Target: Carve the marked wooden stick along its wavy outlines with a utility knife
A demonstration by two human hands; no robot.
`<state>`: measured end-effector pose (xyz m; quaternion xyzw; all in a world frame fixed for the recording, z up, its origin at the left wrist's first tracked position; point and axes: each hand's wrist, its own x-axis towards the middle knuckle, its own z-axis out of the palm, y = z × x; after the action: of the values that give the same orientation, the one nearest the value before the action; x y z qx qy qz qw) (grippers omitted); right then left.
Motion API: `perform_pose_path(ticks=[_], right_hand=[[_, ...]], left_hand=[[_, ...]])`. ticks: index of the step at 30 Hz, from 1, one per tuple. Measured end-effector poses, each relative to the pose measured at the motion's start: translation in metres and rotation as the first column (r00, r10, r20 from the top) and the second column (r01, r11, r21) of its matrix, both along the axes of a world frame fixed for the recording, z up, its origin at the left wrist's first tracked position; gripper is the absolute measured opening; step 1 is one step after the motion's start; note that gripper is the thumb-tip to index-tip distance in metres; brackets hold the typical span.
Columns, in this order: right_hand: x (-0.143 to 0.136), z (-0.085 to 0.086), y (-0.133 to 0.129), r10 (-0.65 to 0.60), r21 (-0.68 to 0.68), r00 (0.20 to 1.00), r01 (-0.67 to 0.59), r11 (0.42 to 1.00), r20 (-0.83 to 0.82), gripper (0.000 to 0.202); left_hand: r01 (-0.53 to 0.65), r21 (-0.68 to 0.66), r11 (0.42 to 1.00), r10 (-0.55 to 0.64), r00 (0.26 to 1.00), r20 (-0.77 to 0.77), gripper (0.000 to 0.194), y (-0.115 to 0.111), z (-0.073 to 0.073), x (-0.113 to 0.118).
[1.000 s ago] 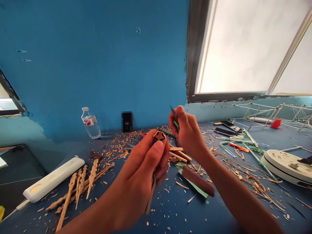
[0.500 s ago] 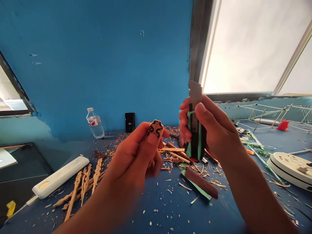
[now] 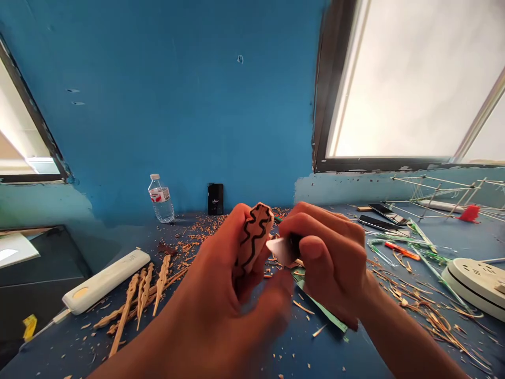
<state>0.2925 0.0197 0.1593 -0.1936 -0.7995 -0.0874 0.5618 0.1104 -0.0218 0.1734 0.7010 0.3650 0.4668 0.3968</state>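
Observation:
My left hand (image 3: 229,284) is wrapped round a small piece of wood (image 3: 255,237) marked with wavy black lines; its thumb is apart and blurred. Close to its right, my right hand (image 3: 331,252) is closed on a utility knife (image 3: 284,249). The broad blade points left toward the wood, and I cannot tell whether it touches. Most of the knife's handle is hidden by my fingers. Below my right hand a green strip (image 3: 325,311) lies on the blue table, partly covered.
Carved wooden sticks (image 3: 126,310) lie at left beside a white bar-shaped device (image 3: 106,279). A water bottle (image 3: 161,202) and a black phone (image 3: 215,199) stand by the wall. Wood shavings litter the table. At right are an orange pen (image 3: 402,250), a white round power strip (image 3: 473,287) and a stick frame (image 3: 437,197).
My right hand has come down and left, turning the knife from upright to pointing at the wood. The wood in my left hand is tilted, showing more of its patterned side.

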Motion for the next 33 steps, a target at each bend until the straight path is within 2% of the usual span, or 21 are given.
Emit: perform_pose_path(ticks=[4,8,10,13,17,19,23,29,33], right_hand=[[-0.002,0.001,-0.003,-0.06,0.011,0.998,0.06,0.998,-0.021,0.035],[0.003,0.002,-0.003,0.012,-0.086,0.999,-0.016,0.996,-0.04,0.034],[0.006,0.004,-0.002,0.059,-0.145,0.998,-0.062,0.987,-0.024,0.033],[0.009,0.007,0.0,0.074,-0.132,0.997,-0.072,0.989,0.013,0.024],[0.008,0.007,0.002,-0.07,-0.03,0.994,0.073,0.997,0.09,0.008],[0.005,0.005,0.002,-0.155,0.006,0.981,0.155,0.988,0.117,0.013],[-0.002,-0.001,0.001,-0.257,0.051,0.957,0.252,0.966,0.135,0.024],[-0.011,-0.007,-0.002,-0.375,0.104,0.927,0.37,0.923,0.024,0.032],[-0.015,-0.012,0.001,-0.422,0.105,0.905,0.426,0.899,-0.058,0.029]], left_hand=[[0.066,-0.042,0.997,-0.063,0.996,0.07,0.028,-0.003,0.006,0.009],[0.072,-0.115,0.991,-0.063,0.995,0.08,0.027,-0.008,0.011,0.009],[0.079,-0.098,0.992,-0.076,0.997,0.032,0.022,-0.007,0.011,0.004],[0.085,0.006,0.996,-0.085,0.995,-0.056,0.015,-0.004,0.006,-0.004],[0.123,0.035,0.992,-0.122,0.992,-0.031,0.014,0.001,0.001,-0.004],[0.132,-0.004,0.991,-0.132,0.991,-0.033,0.022,0.003,0.002,0.001],[0.049,-0.006,0.999,-0.049,0.994,-0.094,0.036,0.008,0.006,0.008],[-0.058,0.123,0.991,0.083,0.974,-0.21,0.03,0.011,0.005,0.007],[-0.077,0.194,0.978,0.112,0.978,-0.176,0.029,0.011,0.002,0.011]])
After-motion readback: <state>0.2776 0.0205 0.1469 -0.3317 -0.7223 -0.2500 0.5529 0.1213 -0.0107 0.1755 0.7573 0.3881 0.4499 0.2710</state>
